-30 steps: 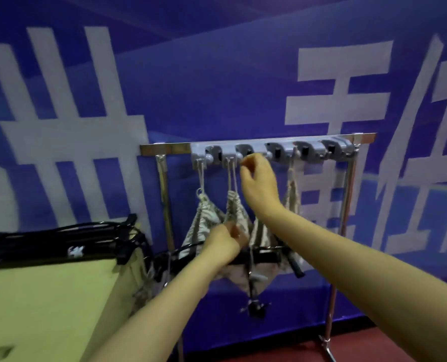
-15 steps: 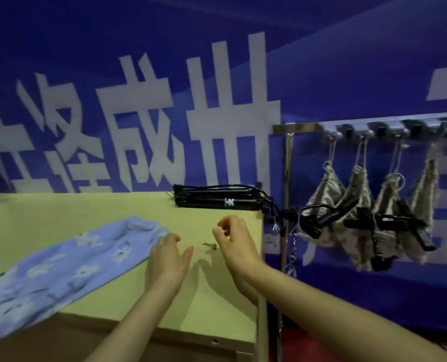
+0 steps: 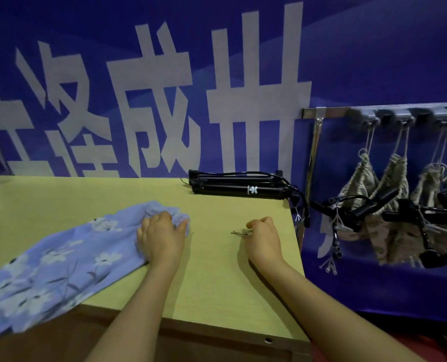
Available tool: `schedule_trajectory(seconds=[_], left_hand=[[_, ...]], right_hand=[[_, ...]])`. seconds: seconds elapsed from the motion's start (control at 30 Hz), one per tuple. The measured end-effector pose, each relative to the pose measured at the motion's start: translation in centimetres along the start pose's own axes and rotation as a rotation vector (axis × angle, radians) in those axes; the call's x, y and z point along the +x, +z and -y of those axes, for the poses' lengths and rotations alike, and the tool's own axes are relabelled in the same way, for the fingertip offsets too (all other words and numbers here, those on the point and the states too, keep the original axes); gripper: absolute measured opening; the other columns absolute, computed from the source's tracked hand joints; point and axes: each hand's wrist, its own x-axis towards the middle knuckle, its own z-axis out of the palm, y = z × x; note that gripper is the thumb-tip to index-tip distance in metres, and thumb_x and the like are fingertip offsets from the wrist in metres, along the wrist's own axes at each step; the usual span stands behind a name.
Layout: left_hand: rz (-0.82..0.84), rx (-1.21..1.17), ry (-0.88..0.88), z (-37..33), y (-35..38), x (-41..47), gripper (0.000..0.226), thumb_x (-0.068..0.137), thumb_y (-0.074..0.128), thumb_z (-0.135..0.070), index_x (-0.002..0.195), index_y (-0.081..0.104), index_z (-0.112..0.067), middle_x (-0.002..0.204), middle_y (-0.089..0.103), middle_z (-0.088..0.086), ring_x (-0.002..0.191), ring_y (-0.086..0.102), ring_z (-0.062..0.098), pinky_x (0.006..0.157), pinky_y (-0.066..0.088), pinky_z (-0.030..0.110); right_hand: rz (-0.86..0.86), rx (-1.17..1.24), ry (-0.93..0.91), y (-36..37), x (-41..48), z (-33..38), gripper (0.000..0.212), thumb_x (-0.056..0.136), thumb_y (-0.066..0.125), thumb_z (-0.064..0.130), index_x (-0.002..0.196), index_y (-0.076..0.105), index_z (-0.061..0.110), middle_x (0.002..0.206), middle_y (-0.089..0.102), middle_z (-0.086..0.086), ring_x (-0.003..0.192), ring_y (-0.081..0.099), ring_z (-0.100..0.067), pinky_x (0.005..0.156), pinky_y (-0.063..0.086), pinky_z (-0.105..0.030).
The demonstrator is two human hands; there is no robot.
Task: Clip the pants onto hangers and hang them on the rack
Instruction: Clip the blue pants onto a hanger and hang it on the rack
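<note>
Open table point(image 3: 212, 270) lies between the pants point(image 3: 60, 257) and its right edge; a black folded tripod point(image 3: 238, 185) blocks the far corner.

On the yellow-green table point(image 3: 217, 283) I see light-blue pants point(image 3: 60, 257) with white flowers and a silvery clip point(image 3: 239, 233); behind it, a deep-blue banner point(image 3: 374, 61); right of it, beige striped fabrics point(image 3: 358, 184).

dim, blue-tinted | soft shadows beside forearms | wide-angle bending at edges | slightly soft focus
</note>
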Motion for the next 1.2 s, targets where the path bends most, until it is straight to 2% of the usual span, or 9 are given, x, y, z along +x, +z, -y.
schedule_trajectory(seconds=[0.1, 0.23, 0.47, 0.57, 0.67, 0.8, 0.9, 1.03, 1.2], left_hand=[[0.148, 0.071, -0.032, 0.3, 1.1, 1.3, 0.052, 0.075, 0.057, -0.062, 0.104, 0.064, -0.019, 0.106, 0.067, 0.010, 0.109, 0.054, 0.031, 0.089, 0.037, 0.040], [0.145, 0.052, -0.066, 0.9, 2.0, 2.4, 0.026, 0.088, 0.050, -0.040, 0.089, 0.067, -0.020, 0.095, 0.070, 0.009, 0.100, 0.059, 0.030, 0.086, 0.035, 0.036], [0.056, -0.684, 0.011, 1.2, 0.8, 2.4, 0.025, 0.095, 0.051, -0.022, 0.076, 0.061, -0.010, 0.066, 0.058, 0.006, 0.057, 0.049, 0.014, 0.053, 0.035, 0.028], [0.273, -0.988, 0.052, 0.4, 0.5, 2.0, 0.026, 0.097, 0.049, -0.016, 0.073, 0.056, -0.011, 0.061, 0.054, -0.003, 0.055, 0.046, 0.005, 0.054, 0.038, 0.020], [0.574, -1.066, 0.050, -0.1, 0.4, 1.5, 0.025, 0.095, 0.050, -0.013, 0.071, 0.058, -0.012, 0.069, 0.055, 0.003, 0.068, 0.049, 0.018, 0.064, 0.038, 0.030], [0.647, -0.989, 0.026, -0.4, -0.2, 0.7, 0.035, 0.084, 0.050, -0.017, 0.049, 0.045, -0.019, 0.055, 0.038, 0.002, 0.060, 0.031, 0.020, 0.060, 0.024, 0.031], [0.636, -0.868, 0.135, -1.0, 0.4, 0.6, 0.040, 0.090, 0.059, -0.027, 0.058, 0.045, -0.007, 0.056, 0.039, 0.002, 0.058, 0.035, 0.017, 0.055, 0.027, 0.027], [0.506, -0.279, 0.367, -1.7, 2.2, 1.1, 0.053, 0.060, 0.066, -0.067, 0.078, 0.050, -0.019, 0.078, 0.057, -0.009, 0.076, 0.050, 0.011, 0.068, 0.043, 0.030], [0.342, -0.296, 0.449, -1.0, 3.1, 1.5, 0.027, 0.088, 0.057, -0.036, 0.076, 0.055, -0.012, 0.078, 0.060, 0.004, 0.079, 0.056, 0.025, 0.065, 0.043, 0.037]], right_hand=[[0.002, -0.079, -0.012, 0.5, 0.4, -0.2, 0.023, 0.091, 0.052, 0.004, 0.108, 0.067, 0.007, 0.113, 0.054, -0.009, 0.099, 0.054, -0.024, 0.085, 0.049, -0.031], [-0.001, -0.063, -0.035, 0.7, 1.0, -0.3, 0.021, 0.093, 0.056, 0.013, 0.110, 0.067, 0.013, 0.113, 0.056, -0.006, 0.100, 0.056, -0.023, 0.082, 0.046, -0.029], [-0.020, -0.044, -0.031, 0.7, 1.7, -0.4, 0.014, 0.092, 0.058, 0.015, 0.101, 0.068, 0.013, 0.106, 0.062, -0.006, 0.093, 0.059, -0.024, 0.071, 0.042, -0.027], [-0.025, -0.073, -0.038, 0.8, 1.7, -0.3, 0.016, 0.093, 0.054, 0.011, 0.103, 0.066, 0.012, 0.107, 0.060, -0.007, 0.093, 0.059, -0.024, 0.075, 0.046, -0.029], [-0.029, -0.140, -0.033, 0.9, 2.5, -0.3, 0.019, 0.092, 0.051, 0.003, 0.106, 0.063, 0.009, 0.107, 0.057, -0.009, 0.090, 0.058, -0.026, 0.077, 0.051, -0.034], [-0.053, -0.226, 0.011, 0.6, 4.4, -0.4, 0.022, 0.092, 0.049, 0.005, 0.108, 0.060, 0.013, 0.108, 0.057, -0.007, 0.089, 0.059, -0.026, 0.074, 0.049, -0.035], [-0.055, -0.241, 0.037, 0.8, 5.2, -0.4, 0.023, 0.091, 0.048, 0.006, 0.108, 0.061, 0.015, 0.108, 0.058, -0.006, 0.089, 0.060, -0.025, 0.073, 0.049, -0.034], [-0.050, -0.251, 0.038, 0.8, 5.3, -0.3, 0.019, 0.092, 0.050, 0.010, 0.106, 0.061, 0.017, 0.108, 0.058, -0.004, 0.089, 0.060, -0.025, 0.066, 0.043, -0.032], [-0.120, 0.065, 0.146, 0.4, 5.3, -0.8, 0.013, 0.094, 0.053, 0.020, 0.101, 0.064, 0.021, 0.106, 0.063, 0.000, 0.086, 0.060, -0.019, 0.065, 0.046, -0.030]])
